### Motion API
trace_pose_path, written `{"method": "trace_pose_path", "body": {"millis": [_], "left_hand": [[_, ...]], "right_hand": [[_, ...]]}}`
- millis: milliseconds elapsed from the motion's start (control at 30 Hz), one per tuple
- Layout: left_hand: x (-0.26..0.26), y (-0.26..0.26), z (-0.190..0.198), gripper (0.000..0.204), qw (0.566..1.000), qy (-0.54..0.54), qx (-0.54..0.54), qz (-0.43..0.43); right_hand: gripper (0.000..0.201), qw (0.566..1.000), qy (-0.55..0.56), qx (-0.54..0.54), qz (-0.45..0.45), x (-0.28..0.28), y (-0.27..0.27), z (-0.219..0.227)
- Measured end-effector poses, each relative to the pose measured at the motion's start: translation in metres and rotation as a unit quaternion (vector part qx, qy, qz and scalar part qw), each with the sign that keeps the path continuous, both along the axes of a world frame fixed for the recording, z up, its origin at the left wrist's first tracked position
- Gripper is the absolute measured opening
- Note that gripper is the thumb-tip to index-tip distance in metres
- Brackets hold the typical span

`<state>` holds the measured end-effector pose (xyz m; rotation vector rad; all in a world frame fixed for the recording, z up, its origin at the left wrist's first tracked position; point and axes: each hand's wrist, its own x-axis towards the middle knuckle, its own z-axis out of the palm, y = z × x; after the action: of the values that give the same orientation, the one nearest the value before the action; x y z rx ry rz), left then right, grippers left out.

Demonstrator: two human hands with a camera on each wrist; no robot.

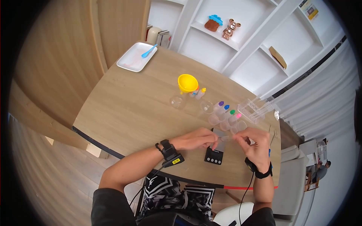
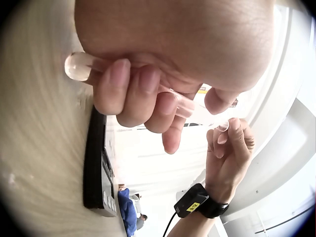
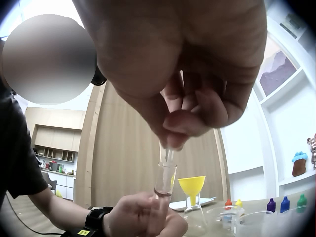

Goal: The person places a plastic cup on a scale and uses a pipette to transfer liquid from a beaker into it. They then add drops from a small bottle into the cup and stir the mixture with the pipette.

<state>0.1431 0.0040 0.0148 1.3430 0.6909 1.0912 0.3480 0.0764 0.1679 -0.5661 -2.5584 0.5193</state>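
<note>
My left hand curls its fingers round a clear test tube that holds a little pinkish liquid. The tube's rounded bottom sticks out past the fingers in the left wrist view. My right hand pinches a thin clear rod, its upper part hidden by the fingers. The rod's lower end is at the tube's mouth in the right wrist view. Below both hands lies a black digital scale with a row of round buttons.
Beyond the hands stand clear cups and dropper bottles with coloured caps. A yellow funnel sits in a flask. A clear rack is at right; a white tray with a blue spoon lies far left.
</note>
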Motion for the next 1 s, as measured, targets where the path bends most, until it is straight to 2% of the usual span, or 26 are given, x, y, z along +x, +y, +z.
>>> {"method": "trace_pose_path", "body": {"millis": [300, 400, 600, 700, 900, 1000], "left_hand": [[0.001, 0.000, -0.002, 0.052, 1.000, -0.003, 0.006, 0.011], [0.000, 0.000, 0.000, 0.051, 1.000, 0.000, -0.002, 0.006], [0.000, -0.003, 0.004, 0.048, 1.000, 0.004, 0.000, 0.009], [0.000, -0.002, 0.004, 0.047, 1.000, -0.003, -0.003, 0.009], [-0.001, -0.002, 0.005, 0.048, 1.000, -0.004, -0.007, 0.009], [-0.001, -0.002, 0.004, 0.049, 1.000, -0.013, -0.005, 0.008]], "right_hand": [[0.007, 1.000, 0.001, 0.009, 0.011, -0.001, -0.003, -0.004], [0.007, 0.999, 0.009, 0.032, -0.013, -0.003, -0.007, 0.001], [0.009, 1.000, -0.012, -0.006, 0.004, 0.000, -0.007, -0.001], [0.009, 0.999, 0.005, -0.004, -0.041, 0.001, -0.006, -0.001], [0.007, 1.000, -0.004, 0.003, -0.013, -0.002, -0.007, 0.002], [0.006, 0.997, 0.041, -0.033, -0.060, 0.009, 0.001, 0.003]]}}
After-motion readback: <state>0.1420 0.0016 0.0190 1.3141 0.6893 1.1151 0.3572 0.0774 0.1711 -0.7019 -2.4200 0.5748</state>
